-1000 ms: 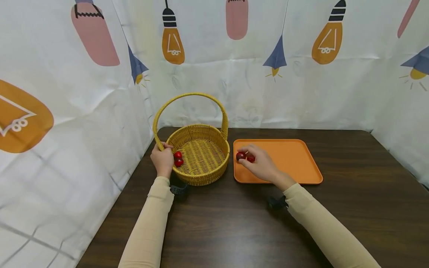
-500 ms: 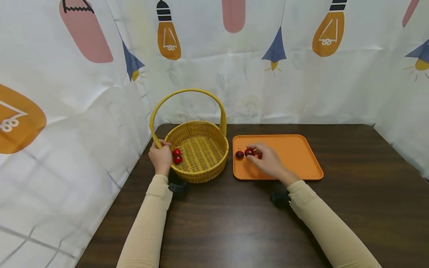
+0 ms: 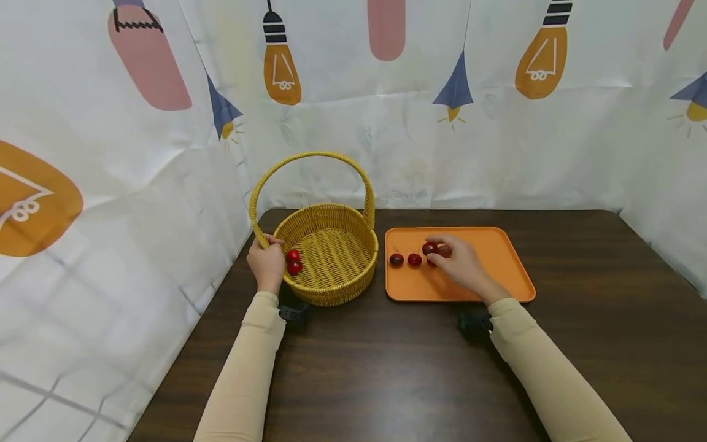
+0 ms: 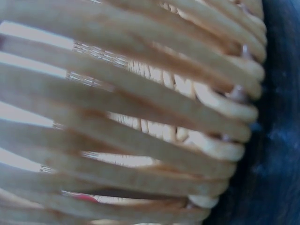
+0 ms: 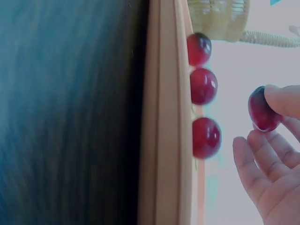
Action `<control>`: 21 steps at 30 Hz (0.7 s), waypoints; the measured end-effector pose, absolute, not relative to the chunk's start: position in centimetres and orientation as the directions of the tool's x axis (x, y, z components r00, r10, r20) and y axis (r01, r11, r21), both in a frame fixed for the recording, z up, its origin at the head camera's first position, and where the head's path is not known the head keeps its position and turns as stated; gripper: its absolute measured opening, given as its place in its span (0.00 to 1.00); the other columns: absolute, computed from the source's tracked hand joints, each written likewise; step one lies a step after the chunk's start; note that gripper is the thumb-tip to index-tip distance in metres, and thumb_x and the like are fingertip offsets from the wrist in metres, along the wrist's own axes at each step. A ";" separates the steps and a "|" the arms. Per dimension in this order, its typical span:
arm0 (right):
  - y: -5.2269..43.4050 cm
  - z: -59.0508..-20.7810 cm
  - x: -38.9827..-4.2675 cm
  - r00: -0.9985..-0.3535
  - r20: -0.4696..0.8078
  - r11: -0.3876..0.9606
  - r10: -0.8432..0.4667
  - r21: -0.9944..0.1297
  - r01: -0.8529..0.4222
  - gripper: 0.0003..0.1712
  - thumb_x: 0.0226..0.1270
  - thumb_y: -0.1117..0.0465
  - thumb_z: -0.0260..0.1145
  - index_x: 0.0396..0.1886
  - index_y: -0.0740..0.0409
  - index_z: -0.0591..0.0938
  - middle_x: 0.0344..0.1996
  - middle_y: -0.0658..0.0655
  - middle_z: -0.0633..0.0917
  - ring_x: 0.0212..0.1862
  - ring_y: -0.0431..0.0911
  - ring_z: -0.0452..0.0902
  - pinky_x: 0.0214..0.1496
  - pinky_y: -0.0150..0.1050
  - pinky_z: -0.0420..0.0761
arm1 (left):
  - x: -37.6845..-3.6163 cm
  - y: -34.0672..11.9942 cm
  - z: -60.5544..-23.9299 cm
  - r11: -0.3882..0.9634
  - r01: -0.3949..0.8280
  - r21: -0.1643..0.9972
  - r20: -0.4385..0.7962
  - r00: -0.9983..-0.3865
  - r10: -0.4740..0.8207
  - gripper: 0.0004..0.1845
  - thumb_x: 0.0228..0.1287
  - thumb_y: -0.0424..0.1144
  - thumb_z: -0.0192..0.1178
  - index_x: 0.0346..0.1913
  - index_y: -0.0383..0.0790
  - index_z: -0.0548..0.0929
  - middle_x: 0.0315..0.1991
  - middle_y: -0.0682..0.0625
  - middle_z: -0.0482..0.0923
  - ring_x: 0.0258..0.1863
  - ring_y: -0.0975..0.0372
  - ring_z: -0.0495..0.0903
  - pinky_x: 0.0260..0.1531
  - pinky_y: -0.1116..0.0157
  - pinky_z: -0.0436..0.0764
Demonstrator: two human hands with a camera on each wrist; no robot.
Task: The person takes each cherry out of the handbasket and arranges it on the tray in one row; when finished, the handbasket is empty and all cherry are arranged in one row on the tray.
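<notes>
A woven yellow basket [image 3: 331, 288] with a hoop handle stands on the dark table. My left hand [image 3: 267, 258] grips its left rim at the foot of the handle. Two red cherries [image 3: 294, 261] sit just inside the basket beside those fingers. The left wrist view shows only the wicker wall [image 4: 140, 117] up close. On the orange tray [image 3: 486, 276] to the right, cherries [image 3: 396, 259] lie in a short row. My right hand [image 3: 440, 255] pinches one more cherry [image 3: 429, 248] just above the tray. The right wrist view shows three cherries [image 5: 203, 86] on the tray and the pinched cherry [image 5: 262, 114].
White curtains printed with bulbs hang close behind and to the left of the table [image 3: 386, 368]. The tray's right half and the table's front and right side hold nothing. The basket handle [image 3: 309, 157] arches high over the basket.
My right hand has slid rightward over the tray, leaving cherries behind in a row. My left hand and the basket have stayed in place.
</notes>
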State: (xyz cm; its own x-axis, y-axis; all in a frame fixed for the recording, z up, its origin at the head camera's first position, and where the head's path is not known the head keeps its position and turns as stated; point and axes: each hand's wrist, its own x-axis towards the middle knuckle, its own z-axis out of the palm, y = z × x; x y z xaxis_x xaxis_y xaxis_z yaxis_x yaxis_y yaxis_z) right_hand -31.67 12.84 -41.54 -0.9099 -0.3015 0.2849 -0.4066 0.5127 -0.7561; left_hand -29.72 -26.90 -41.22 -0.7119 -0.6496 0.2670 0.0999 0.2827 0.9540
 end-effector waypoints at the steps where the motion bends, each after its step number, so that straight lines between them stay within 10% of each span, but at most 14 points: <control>1: 13.1 -41.6 -31.7 -0.913 0.278 0.520 -0.297 -0.755 -0.399 0.24 0.66 0.66 0.66 0.62 0.60 0.77 0.55 0.61 0.81 0.49 0.55 0.81 0.49 0.51 0.80 | -29.7 -26.9 -41.2 0.284 0.102 0.953 0.270 -0.711 -0.649 0.06 0.60 0.30 0.49 0.31 0.38 0.77 0.36 0.39 0.83 0.28 0.53 0.71 0.29 0.61 0.65; 21: 17.9 -42.6 -33.5 -0.945 0.142 0.647 -0.293 -0.698 -0.306 0.24 0.66 0.60 0.66 0.61 0.63 0.77 0.57 0.66 0.78 0.51 0.60 0.79 0.46 0.49 0.80 | -29.8 -27.0 -41.4 0.275 0.114 0.955 0.270 -0.721 -0.638 0.07 0.61 0.29 0.47 0.31 0.39 0.76 0.38 0.35 0.82 0.28 0.53 0.71 0.30 0.60 0.64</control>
